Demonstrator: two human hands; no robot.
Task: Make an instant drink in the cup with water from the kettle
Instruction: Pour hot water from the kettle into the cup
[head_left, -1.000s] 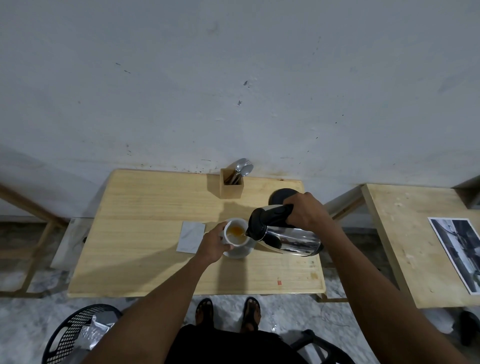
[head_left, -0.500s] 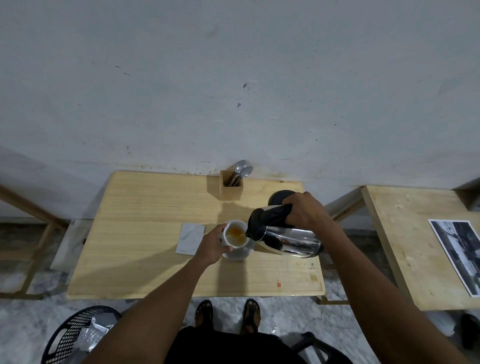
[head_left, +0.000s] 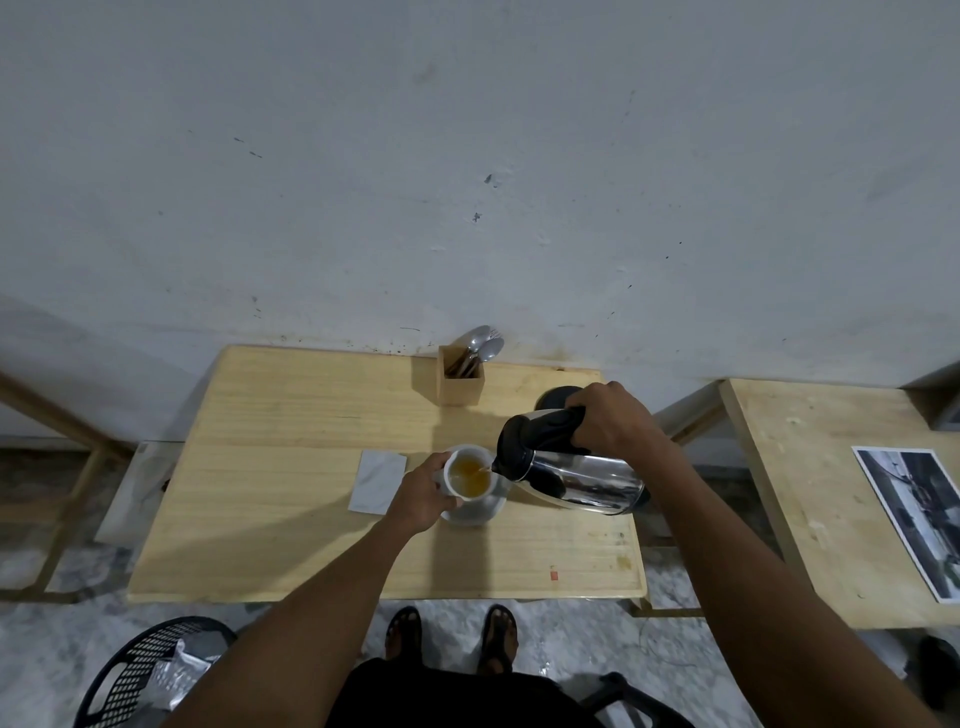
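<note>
Cup (head_left: 468, 475): white, near the middle of the wooden table (head_left: 291, 467), raised a little and tilted over a white saucer (head_left: 475, 512); holds amber liquid
Stream: thin line of water running from the kettle's spout into the cup
Kettle (head_left: 576, 470): steel body with black lid and handle, tipped almost onto its side, spout touching or just above the cup's right rim, base pointing right
Left hand (head_left: 423, 496): fingers curled round the cup's left side, thumb near the rim, gripping it
Right hand (head_left: 618, 418): closed tight round the kettle's black handle, holding the kettle in the air
Kettle base (head_left: 553, 397): round and black, on the table behind the kettle, partly hidden by the right hand
Sachet (head_left: 377, 481): flat silvery packet lying on the table just left of the cup
Spoon box (head_left: 460, 382): small wooden holder at the back edge by the wall, metal spoons (head_left: 483, 345) standing in it
Second table (head_left: 810, 493): to the right, apart from the first, with a printed photo (head_left: 914, 519) lying on it
Floor: black mesh bin (head_left: 130, 675) at lower left with crumpled foil inside; two sandalled feet under the table edge
</note>
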